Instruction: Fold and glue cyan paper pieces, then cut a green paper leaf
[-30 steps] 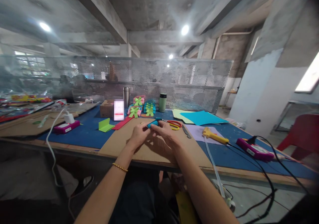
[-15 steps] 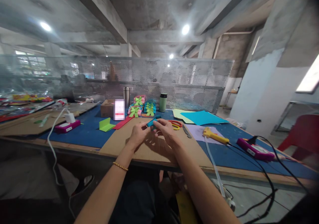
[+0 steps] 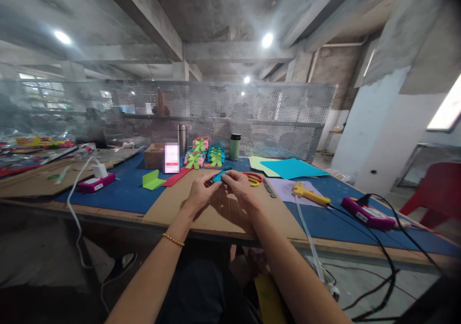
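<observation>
A small blue piece (image 3: 219,176) is pinched between my two hands above the brown cardboard sheet (image 3: 216,213). My left hand (image 3: 200,191) closes on its left side, fingertips partly hidden behind it. On its right side, my right hand (image 3: 236,186) grips it with thumb and fingers. Just right of my right hand lie scissors with red and yellow handles (image 3: 254,182) and a grey knife (image 3: 269,188). Behind my hands stand pink and blue pieces with green bows (image 3: 216,157). A folded green sheet (image 3: 152,180) and a red strip (image 3: 176,176) lie to the left.
A yellow glue gun (image 3: 309,194) rests on lilac paper (image 3: 284,187), its cable running to a purple power strip (image 3: 367,214). Farther back are blue sheets (image 3: 291,167), a green bottle (image 3: 235,147), a steel flask (image 3: 182,140) and a cardboard box (image 3: 154,157). Another power strip (image 3: 96,183) sits left.
The blue piece is tilted a little differently and more covered by my fingers, which have drawn slightly closer together. The camera view has shifted slightly.
</observation>
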Tool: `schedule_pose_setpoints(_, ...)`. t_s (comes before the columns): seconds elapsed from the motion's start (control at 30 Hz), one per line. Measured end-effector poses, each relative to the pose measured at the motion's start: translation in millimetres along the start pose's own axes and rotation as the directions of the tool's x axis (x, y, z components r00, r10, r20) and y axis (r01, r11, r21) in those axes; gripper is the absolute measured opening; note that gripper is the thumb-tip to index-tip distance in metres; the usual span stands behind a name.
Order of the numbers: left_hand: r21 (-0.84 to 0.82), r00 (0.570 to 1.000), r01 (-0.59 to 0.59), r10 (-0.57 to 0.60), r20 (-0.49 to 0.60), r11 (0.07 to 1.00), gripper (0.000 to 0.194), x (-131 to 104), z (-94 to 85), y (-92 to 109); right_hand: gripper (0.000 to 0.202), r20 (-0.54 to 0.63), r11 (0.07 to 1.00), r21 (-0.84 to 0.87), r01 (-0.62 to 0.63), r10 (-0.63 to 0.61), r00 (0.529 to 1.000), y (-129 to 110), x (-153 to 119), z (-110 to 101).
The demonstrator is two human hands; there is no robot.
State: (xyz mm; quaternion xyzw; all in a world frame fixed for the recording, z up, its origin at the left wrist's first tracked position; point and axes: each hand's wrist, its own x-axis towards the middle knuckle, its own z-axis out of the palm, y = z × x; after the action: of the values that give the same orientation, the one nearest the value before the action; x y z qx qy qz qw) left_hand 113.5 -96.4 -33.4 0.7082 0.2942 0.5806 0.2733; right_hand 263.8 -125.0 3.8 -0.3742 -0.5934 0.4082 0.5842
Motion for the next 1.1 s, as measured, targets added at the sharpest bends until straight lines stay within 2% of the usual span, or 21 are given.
schedule_pose_setpoints(0.23,0.002,1.0,-0.017,0.017,-0.011,1.0,0.035,1,1.1,2,0.031,0.005,1.0,0.007,-0.028,0.028,1.0,4,3,0)
schedule_pose_setpoints(0.43,-0.002,0.999,-0.017,0.017,-0.027,1.0,0.031,1,0.3,7,0.032,-0.051,1.0,0.006,-0.02,0.02,0.999,8,5,2)
schedule_pose_setpoints(0.6,-0.039,0.996,0.034,-0.038,-0.085,0.999,0.026,4,-0.6,5,0.029,-0.022,1.0,-0.024,-0.004,0.004,1.0,8,4,5)
schedule_pose_setpoints(0.73,0.002,0.99,0.01,-0.009,-0.139,1.0,0.021,6,-0.6,2,0.027,-0.011,0.999,-0.044,0.008,-0.008,1.0,8,4,7)
schedule_pose_setpoints(0.9,0.022,0.988,0.01,-0.006,-0.153,1.0,0.019,6,-0.3,-1,0.027,0.0,0.998,-0.056,0.021,-0.021,1.0,7,3,7)
schedule_pose_setpoints(1.1,0.033,0.989,0.007,-0.001,-0.151,0.999,0.019,5,-0.3,5,0.03,0.007,0.999,-0.051,0.007,-0.007,1.0,13,7,8)
